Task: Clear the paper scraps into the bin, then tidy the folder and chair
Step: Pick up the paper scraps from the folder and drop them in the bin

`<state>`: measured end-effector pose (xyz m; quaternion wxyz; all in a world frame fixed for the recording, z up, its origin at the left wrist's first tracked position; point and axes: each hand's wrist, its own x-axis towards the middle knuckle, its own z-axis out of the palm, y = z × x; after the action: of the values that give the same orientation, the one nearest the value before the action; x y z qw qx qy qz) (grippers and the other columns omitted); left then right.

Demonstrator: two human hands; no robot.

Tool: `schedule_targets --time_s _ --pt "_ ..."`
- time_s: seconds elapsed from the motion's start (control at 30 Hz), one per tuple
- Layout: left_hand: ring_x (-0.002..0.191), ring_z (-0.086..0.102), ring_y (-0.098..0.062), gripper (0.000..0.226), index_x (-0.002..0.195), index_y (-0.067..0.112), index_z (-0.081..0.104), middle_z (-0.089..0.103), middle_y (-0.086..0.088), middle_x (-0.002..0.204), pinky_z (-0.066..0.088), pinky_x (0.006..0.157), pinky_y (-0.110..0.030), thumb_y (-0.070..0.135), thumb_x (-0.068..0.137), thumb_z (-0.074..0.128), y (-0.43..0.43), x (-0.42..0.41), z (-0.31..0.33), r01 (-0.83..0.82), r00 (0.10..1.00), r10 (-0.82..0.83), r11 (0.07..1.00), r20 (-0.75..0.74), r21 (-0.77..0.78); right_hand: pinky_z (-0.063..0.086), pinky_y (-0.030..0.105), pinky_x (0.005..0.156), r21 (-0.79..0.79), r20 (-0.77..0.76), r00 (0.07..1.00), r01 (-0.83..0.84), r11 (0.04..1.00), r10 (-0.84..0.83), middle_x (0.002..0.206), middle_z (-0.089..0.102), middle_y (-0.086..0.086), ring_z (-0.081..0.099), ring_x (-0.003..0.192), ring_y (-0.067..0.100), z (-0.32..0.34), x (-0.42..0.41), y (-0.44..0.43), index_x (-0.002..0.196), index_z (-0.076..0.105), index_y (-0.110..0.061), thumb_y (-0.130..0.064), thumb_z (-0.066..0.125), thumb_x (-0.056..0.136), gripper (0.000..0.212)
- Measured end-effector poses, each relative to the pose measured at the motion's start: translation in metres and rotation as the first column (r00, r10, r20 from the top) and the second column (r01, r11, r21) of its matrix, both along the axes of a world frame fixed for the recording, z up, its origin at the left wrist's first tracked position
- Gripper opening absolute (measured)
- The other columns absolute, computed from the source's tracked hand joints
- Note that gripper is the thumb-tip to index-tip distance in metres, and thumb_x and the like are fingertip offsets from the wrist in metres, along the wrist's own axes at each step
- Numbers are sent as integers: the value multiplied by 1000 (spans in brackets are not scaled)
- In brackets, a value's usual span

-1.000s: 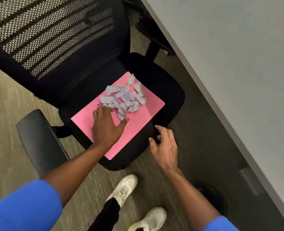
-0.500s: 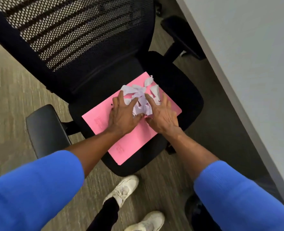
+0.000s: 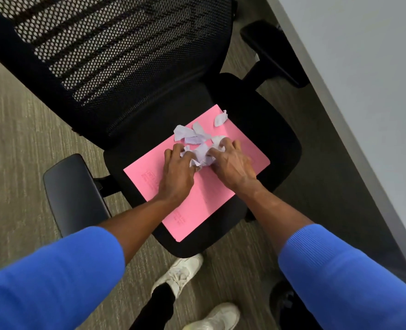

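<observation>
A pink folder [image 3: 204,201] lies flat on the black seat of an office chair [image 3: 276,139]. Pale lilac paper scraps [image 3: 200,154] are bunched together on the folder between my two hands. My left hand [image 3: 177,172] presses in from the left and my right hand [image 3: 233,163] from the right, both with fingers curled around the bunch. A few loose scraps [image 3: 190,134] lie just beyond my fingers, and one scrap [image 3: 221,118] sits apart near the folder's far edge.
The chair's mesh back [image 3: 116,51] rises behind the seat, with armrests at the left [image 3: 73,194] and at the right [image 3: 271,51]. A grey desk [image 3: 364,79] runs along the right. A dark round bin [image 3: 285,303] shows at the bottom right on the carpet.
My right hand came up from beside the seat onto the folder. Both hands have closed inward, pulling the spread scraps into a tighter bunch, leaving a few behind.
</observation>
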<state>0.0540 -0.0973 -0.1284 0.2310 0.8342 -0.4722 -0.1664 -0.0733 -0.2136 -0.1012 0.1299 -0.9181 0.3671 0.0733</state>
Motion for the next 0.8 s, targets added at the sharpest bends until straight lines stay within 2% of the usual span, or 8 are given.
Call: schedule_targets --time_s 0.1,0.3,0.53,0.73,0.8 --pt "119 51 -25 25 122 8 72 55 -10 140 51 92 -34 9 97 71 1 -2 1 -23 1000 22 1000 -18 -13 41 39 71 -22 53 998 17 1000 -16 127 56 9 52 109 32 -4 -4 4 125 70 -22 -26 58 104 25" --pt "113 55 -25 23 117 6 72 63 -8 123 49 90 -34 2 95 72 4 -5 4 -82 994 80 996 -76 -31 46 40 75 -25 189 981 55 998 -49 117 67 12 57 99 34 -7 -15 12 117 76 -13 -12 61 99 24" --pt "109 60 -26 18 110 6 74 66 -9 115 37 85 -21 1 92 73 15 -8 11 -167 979 157 984 -134 -69 58 43 72 -8 369 923 122 993 -110 105 72 14 66 91 36 -6 -33 24 108 79 -7 -4 73 88 21" --pt "107 64 -27 14 106 11 75 65 -4 110 50 88 -32 7 93 75 19 -6 23 -235 958 208 964 -198 -127 62 44 70 20 481 847 245 969 -224 101 73 11 71 93 34 5 -47 32 103 81 -8 -3 76 85 19" --pt "107 65 -28 13 105 14 75 64 -2 109 56 91 -40 9 92 76 19 -7 27 -260 947 222 954 -230 -152 62 43 69 31 509 820 287 957 -262 99 73 9 71 92 33 8 -52 34 103 81 -9 -3 75 85 20"
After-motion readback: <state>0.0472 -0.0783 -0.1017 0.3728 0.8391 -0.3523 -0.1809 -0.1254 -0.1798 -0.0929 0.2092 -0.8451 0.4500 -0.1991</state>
